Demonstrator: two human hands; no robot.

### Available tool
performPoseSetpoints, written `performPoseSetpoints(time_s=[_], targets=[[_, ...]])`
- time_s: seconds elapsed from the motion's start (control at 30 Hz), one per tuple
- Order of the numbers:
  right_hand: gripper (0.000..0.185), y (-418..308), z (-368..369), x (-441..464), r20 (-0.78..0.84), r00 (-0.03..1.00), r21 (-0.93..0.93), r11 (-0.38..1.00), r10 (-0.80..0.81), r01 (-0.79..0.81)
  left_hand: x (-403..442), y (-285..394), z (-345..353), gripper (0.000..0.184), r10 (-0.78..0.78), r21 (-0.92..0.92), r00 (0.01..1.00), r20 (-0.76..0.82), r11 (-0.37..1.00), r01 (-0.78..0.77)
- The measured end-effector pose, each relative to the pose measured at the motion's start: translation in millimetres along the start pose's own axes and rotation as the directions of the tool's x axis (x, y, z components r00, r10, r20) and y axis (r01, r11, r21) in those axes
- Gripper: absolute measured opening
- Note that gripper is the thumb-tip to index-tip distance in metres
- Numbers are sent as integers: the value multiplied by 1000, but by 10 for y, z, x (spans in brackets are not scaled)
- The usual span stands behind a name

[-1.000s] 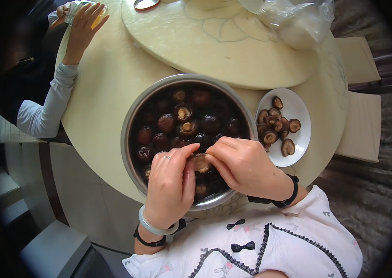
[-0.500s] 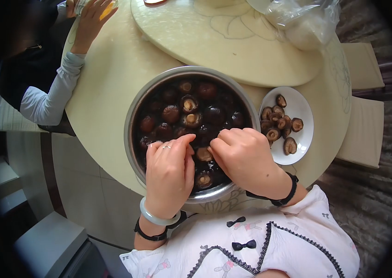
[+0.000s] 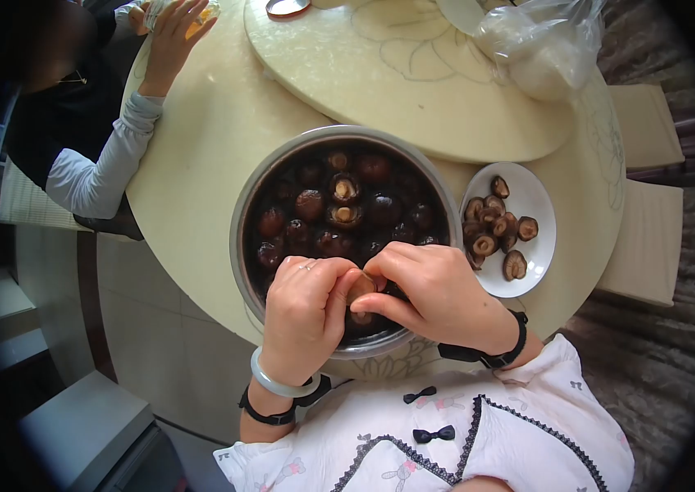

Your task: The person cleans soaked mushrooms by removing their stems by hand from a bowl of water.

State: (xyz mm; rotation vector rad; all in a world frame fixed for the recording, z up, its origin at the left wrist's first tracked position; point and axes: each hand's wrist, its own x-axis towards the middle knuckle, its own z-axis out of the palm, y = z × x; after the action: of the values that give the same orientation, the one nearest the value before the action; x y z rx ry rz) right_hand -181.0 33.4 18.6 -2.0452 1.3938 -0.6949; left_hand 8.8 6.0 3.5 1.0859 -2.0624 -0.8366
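Both my hands meet over the near part of a steel basin [image 3: 242, 193] filled with dark liquid and floating shiitake mushrooms [image 3: 309, 205]. Between their fingertips is one brown shiitake mushroom [image 3: 361, 289]. My left hand [image 3: 302, 303] is closed in a pinch on its left side. From the right, my right hand [image 3: 429, 287] pinches the same mushroom, thumb below and fingers above. Just right of the basin stands a white oval plate [image 3: 534, 266] with several shiitake mushrooms [image 3: 485, 244] on it.
A raised turntable [image 3: 413, 90] covers the table's far side, carrying a clear plastic bag [image 3: 540, 49] and a small round lid [image 3: 287, 7]. At the far left, another person's hand [image 3: 171, 45] holds a jar [image 3: 200, 18]. Chairs [image 3: 639, 238] stand at the right.
My hands have come together, and a mushroom is now pinched between both. The whole view has shifted slightly, so the basin and table sit a little lower and further right.
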Motion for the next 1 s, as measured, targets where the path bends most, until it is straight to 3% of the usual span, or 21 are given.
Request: performPoseSetpoints(time_s=[0.17,0.23,0.37,0.47,0.53,0.57,0.63,0.7,0.77,0.83,0.9,1.0], targets=[[11,82,62,-4,-65,997,44,998,-39,42,-9,10,-11,2,-18,-8,1000,11,1000,18],[11,87,81,-6,-90,996,41,999,-26,30,-9,22,-7,3,-99,-91,994,37,991,102],[4,72,127,-7,-136,991,-67,997,12,-22,16,38,-11,8,-108,-124,991,85,985,118],[5,67,152,-26,-111,994,-195,980,18,-39,-8,12,21,13,-102,-40,993,65,994,105],[6,72,159,-25,-93,996,-274,961,19,-44,-19,14,56,14,-10,220,1000,0,976,10],[9,82,151,-28,-79,997,-301,953,15,-38,-16,21,56,14,-11,222,1000,-2,975,11],[12,84,129,-24,-65,998,-327,945,8,-29,0,34,52,20,12,437,987,160,896,-82],[16,59,81,-10,-61,998,-298,955,-32,13,3,17,70,18,21,426,984,177,900,-96],[17,36,34,-6,-68,997,-240,971,-33,16,16,-5,81,11,50,245,999,-15,968,-45],[19,49,19,-13,-77,997,-179,984,-28,14,16,31,30,8,41,215,999,4,976,-41],[15,91,42,-8,-85,995,-100,994,-56,47,-10,16,35,7,26,43,1000,6,999,-26],[13,108,88,-3,-118,992,-46,998,-37,32,-19,14,13,10,34,49,999,6,998,-34]])
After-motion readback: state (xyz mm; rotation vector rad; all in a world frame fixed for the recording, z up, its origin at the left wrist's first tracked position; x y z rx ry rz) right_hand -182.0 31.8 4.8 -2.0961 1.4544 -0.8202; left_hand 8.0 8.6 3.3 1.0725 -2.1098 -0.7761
